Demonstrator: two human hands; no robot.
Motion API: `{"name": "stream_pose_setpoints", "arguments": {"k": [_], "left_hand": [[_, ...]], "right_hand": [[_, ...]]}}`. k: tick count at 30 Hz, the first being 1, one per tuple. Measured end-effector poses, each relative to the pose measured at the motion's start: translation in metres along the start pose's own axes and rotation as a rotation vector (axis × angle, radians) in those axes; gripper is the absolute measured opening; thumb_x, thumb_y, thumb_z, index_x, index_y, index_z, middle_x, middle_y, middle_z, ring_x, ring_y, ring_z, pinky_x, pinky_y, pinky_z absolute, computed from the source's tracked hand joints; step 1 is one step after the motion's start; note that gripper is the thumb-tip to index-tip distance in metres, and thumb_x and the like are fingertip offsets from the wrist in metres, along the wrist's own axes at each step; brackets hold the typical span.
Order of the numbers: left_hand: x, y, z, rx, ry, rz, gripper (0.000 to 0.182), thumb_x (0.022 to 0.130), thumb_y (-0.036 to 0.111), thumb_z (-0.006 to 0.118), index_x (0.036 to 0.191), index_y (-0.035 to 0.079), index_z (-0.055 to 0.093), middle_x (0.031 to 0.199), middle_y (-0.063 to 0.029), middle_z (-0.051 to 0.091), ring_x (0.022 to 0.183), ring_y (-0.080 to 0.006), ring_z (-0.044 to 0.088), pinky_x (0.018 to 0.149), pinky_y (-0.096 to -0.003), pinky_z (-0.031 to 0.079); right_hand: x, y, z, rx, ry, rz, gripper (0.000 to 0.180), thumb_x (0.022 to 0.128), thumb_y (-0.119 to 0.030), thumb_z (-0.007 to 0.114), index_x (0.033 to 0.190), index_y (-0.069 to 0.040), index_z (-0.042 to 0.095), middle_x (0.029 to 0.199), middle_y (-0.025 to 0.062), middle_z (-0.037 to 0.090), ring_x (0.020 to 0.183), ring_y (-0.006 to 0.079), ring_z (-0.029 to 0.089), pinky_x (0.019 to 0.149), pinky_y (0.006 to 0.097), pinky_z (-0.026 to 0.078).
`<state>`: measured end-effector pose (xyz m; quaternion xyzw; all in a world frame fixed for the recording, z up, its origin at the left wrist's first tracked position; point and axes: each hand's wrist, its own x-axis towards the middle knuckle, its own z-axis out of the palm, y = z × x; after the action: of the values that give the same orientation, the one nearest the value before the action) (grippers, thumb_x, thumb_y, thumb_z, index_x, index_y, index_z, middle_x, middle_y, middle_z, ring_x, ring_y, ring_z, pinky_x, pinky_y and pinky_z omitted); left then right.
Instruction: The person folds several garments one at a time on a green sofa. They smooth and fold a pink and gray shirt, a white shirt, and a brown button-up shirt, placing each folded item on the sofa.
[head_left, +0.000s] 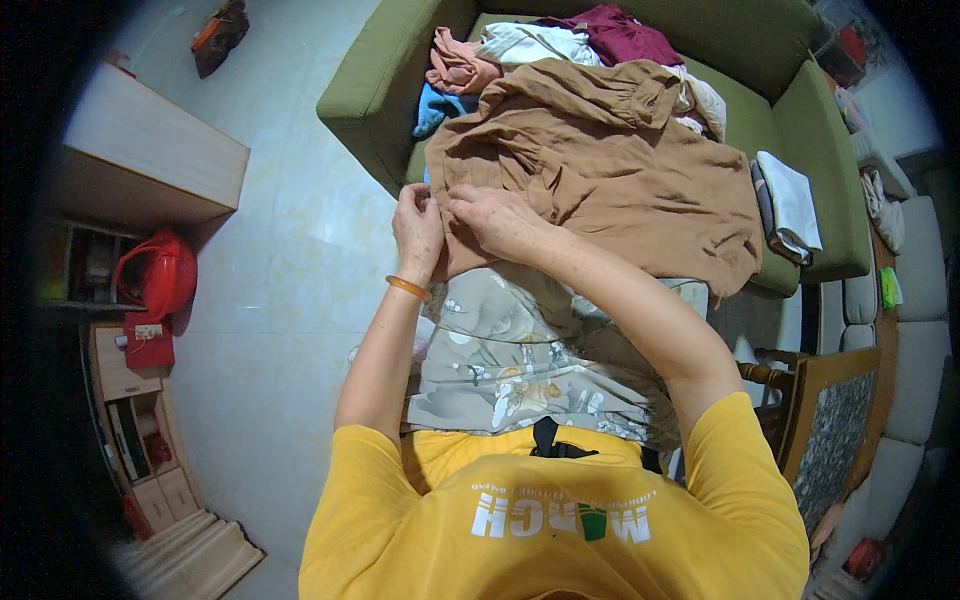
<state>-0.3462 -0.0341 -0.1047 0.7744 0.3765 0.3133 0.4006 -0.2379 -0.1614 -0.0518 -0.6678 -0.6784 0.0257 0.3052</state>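
A brown long-sleeved garment (645, 187) lies spread over the front of the green sofa seat, its near edge reaching my knees. At its left edge, my left hand (420, 232), with an amber-coloured bangle at the wrist, has thumb and fingers drawn together on the cloth. Close beside it, my right hand (499, 217) pinches the same edge between bent fingers. The gathered cuff (652, 101) of a sleeve is folded across the top of the garment. Part of the fabric under my right palm is hidden.
Behind the garment, the green sofa (382, 82) holds a white cloth (536, 43), a maroon one (622, 34) and a pink one (459, 64). A folded white-and-grey stack (791, 202) rests near its right arm. A wooden chair (825, 412) stands at my right; a red bag (161, 274) is far left.
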Motion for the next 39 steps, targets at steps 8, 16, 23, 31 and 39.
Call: {"name": "stream_pose_setpoints", "arguments": {"k": [8,16,23,31,39], "left_hand": [[-0.007,-0.006,-0.009,-0.399,-0.116,-0.265,0.027,0.084,-0.004,0.051,0.110,-0.002,0.053,0.079,-0.0098,0.063,0.071,-0.0143,0.060,0.066,-0.0277,0.049],[0.010,0.005,-0.012,0.021,-0.399,0.401,0.061,0.069,-0.015,0.043,0.122,0.012,0.059,0.136,-0.0208,0.041,0.128,-0.0358,0.039,0.111,-0.0412,0.027],[0.007,0.055,0.017,0.224,-0.510,0.617,0.050,0.066,-0.010,0.057,0.111,0.011,0.058,0.122,-0.0127,0.053,0.112,-0.0358,0.049,0.090,-0.0449,0.042],[-0.025,0.170,0.027,0.100,0.081,1.010,0.021,0.063,0.000,0.064,0.083,0.006,0.062,0.115,-0.0081,0.058,0.095,-0.0255,0.052,0.079,-0.0381,0.034],[-0.096,0.216,-0.047,0.006,0.151,1.503,0.030,0.073,0.004,0.065,0.104,0.005,0.065,0.112,-0.0108,0.059,0.078,-0.0241,0.060,0.071,-0.0332,0.040]], "right_hand": [[0.017,0.013,0.023,-0.063,-0.157,-0.075,0.017,0.075,-0.005,0.058,0.091,-0.003,0.061,0.089,0.0147,0.057,0.087,0.0335,0.057,0.076,0.0415,0.046],[-0.043,-0.025,-0.064,-0.040,-0.039,0.059,0.012,0.071,-0.001,0.058,0.083,-0.002,0.057,0.079,0.0162,0.057,0.080,0.0352,0.055,0.071,0.0426,0.045],[-0.119,-0.085,-0.188,-0.095,0.182,0.271,0.031,0.069,0.003,0.056,0.100,0.000,0.060,0.084,0.0182,0.060,0.080,0.0355,0.058,0.072,0.0397,0.048],[-0.203,-0.116,-0.286,-0.124,0.484,0.537,0.031,0.074,0.007,0.045,0.101,0.008,0.059,0.088,0.0117,0.063,0.084,0.0148,0.061,0.078,0.0272,0.048],[-0.304,-0.171,-0.310,-0.459,0.976,0.456,0.054,0.092,-0.041,0.055,0.121,0.005,0.052,0.107,0.0121,0.060,0.101,0.0216,0.059,0.086,0.0327,0.048]]}}
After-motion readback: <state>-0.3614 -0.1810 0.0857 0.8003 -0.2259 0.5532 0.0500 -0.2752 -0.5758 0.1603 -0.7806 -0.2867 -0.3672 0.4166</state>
